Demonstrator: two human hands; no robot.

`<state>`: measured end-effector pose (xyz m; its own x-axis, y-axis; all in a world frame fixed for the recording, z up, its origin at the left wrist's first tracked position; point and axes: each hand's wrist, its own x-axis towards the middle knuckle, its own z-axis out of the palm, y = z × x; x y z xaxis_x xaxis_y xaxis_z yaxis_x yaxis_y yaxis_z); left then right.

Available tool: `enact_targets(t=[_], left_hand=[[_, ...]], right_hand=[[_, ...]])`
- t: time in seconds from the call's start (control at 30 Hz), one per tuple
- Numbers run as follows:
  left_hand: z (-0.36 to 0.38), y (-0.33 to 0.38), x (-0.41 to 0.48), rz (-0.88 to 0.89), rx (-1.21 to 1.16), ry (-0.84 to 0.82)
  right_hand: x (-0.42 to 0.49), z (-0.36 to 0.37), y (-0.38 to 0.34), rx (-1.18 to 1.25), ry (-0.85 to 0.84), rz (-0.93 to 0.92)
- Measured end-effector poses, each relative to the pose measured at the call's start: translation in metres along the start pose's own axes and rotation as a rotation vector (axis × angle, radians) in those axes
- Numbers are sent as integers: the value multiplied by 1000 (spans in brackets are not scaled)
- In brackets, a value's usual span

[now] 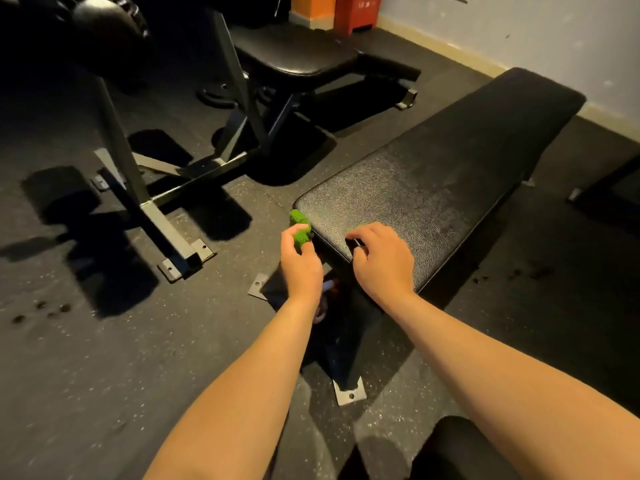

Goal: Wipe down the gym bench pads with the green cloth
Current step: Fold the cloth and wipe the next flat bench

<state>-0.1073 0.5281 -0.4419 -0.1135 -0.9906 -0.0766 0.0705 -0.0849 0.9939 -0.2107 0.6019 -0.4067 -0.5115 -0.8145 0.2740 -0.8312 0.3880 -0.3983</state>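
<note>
The person's left hand (299, 268) is clamped on a small, bunched, bright green terry cloth (300, 227), thumb and fingers curled round it. The cloth is pressed against the near left corner of the long black textured vinyl bench pad (433, 181), at its side edge rather than on top. The right hand (379, 259) rests on the near end of the same pad with fingers loosely bent, gripping nothing, and seems to be steadying it. The step in hand looks like wiping the pad's edge. To do it well, the cloth would best be opened out from its tight wad so more of it meets the vinyl. It would then be drawn along the rim and across the top in overlapping passes toward the far end by the pale wall (519, 26). The right hand would have to lift off so its patch is not missed. By count there are two hands, one green cloth and two padded benches. These are the flat one being wiped and a second black padded bench (294, 53) farther back on a steel frame, well apart from the first. That second bench probably still needs wiping. A dark rounded shape at the lower right cannot be identified. Everything stands on a speckled black rubber floor (104, 358).
</note>
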Motion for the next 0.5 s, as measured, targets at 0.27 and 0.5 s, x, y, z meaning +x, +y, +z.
enact_targets(t=[0.27,0.5], left_hand=[[-6,-8,-55,133,313,-197],[-9,-12,-40,65,69,-94]], right_hand=[[-5,-4,0,63,-9,5],[-6,-2,5,69,-6,-40]])
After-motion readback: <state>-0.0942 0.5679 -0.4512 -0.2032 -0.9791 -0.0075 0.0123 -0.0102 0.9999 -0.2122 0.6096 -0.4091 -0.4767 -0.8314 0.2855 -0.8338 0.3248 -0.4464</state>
